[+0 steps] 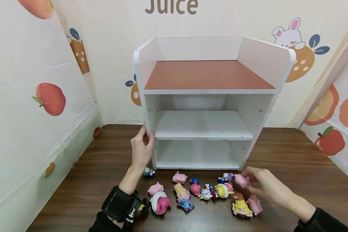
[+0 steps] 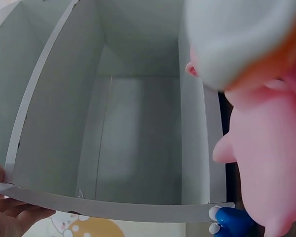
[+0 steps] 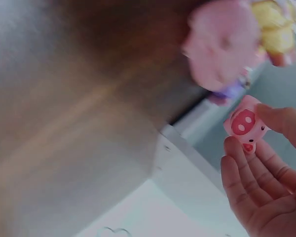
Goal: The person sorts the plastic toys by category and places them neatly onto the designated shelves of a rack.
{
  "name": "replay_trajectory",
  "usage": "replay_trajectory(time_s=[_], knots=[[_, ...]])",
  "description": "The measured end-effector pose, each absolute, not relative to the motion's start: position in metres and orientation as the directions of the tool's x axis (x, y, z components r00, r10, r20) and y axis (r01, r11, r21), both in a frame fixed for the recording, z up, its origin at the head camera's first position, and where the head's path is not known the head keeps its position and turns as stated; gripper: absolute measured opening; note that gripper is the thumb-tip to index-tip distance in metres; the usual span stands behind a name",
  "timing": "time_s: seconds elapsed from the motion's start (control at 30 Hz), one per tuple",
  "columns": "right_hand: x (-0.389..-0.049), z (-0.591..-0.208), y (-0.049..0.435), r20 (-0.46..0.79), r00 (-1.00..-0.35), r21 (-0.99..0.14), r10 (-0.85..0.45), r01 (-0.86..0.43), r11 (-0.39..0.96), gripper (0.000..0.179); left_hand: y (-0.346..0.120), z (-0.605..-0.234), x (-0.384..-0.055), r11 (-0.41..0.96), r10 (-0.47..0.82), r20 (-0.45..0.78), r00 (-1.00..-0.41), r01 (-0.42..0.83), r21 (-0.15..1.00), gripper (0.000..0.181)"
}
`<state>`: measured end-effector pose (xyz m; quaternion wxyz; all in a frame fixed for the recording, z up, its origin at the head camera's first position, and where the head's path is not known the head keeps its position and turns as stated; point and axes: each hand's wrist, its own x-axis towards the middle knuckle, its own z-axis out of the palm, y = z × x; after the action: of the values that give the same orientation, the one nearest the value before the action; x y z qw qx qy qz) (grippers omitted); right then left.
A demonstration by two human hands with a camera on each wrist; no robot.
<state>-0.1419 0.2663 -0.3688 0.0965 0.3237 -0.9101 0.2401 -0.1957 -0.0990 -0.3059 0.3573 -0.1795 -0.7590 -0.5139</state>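
1. The right hand (image 1: 262, 183) has its grip pinching a pig (image 1: 241, 181) between thumb and fingertips; in the right wrist view the snout shows between them.
2. That pig is just beside the shelf's near right corner, to the right of a purple figure (image 1: 227, 177).
3. The left hand (image 1: 141, 149) has its grip pinching the near edge of the shelf (image 1: 204, 124) on its left side, thumb on one face of the panel and fingers on the other.
4. The shelf stands upright toward the far side of the worktop (image 1: 104, 180), with a brown top level and two white levels below.
5. Near the right hand, a yellow-dressed doll (image 1: 241, 207) lies beside a second pig (image 1: 254, 205).
6. In the middle lie a yellow figure (image 1: 221, 190), a white figure (image 1: 205, 194) and a cone-topped figure (image 1: 184, 197).
7. To the left, one pig (image 1: 155, 188) sits just beyond a pink-and-white figure (image 1: 160, 203); another (image 1: 179, 178) is near the shelf front.
8. A blue figure (image 1: 148, 172) is at the shelf's near left corner.
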Motion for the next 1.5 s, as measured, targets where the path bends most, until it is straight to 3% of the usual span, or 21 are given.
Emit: replay_trajectory(time_s=[0.33,0.5,0.67,0.97,1.13,1.5], knots=[[-0.134,-0.321,0.252,0.49,-0.664,-0.201,-0.565,-0.717,0.667,0.039,-0.106,-0.326,-0.214,0.394,-0.093,0.738,-0.668,0.656,0.644,0.04],[-0.13,-0.291,0.248,0.537,-0.605,-0.126,-0.587,-0.746,0.654,0.021,-0.109,-0.333,-0.22,0.4,-0.09,0.74,-0.667,0.656,0.64,0.041],[-0.125,-0.259,0.243,0.581,-0.562,-0.065,-0.589,-0.753,0.655,0.04,-0.109,-0.333,-0.22,0.407,-0.091,0.746,-0.66,0.659,0.633,0.04],[-0.117,-0.201,0.233,0.599,-0.564,0.064,-0.568,-0.674,0.736,0.041,-0.108,-0.333,-0.22,0.404,-0.093,0.743,-0.663,0.657,0.637,0.04],[-0.123,-0.178,0.235,0.612,-0.55,0.146,-0.569,-0.628,0.764,0.026,-0.109,-0.333,-0.22,0.404,-0.094,0.744,-0.662,0.658,0.636,0.04],[-0.163,-0.142,0.255,0.62,-0.618,0.203,-0.484,-0.47,0.859,0.042,-0.109,-0.333,-0.22,0.41,-0.089,0.745,-0.661,0.657,0.632,0.04]])
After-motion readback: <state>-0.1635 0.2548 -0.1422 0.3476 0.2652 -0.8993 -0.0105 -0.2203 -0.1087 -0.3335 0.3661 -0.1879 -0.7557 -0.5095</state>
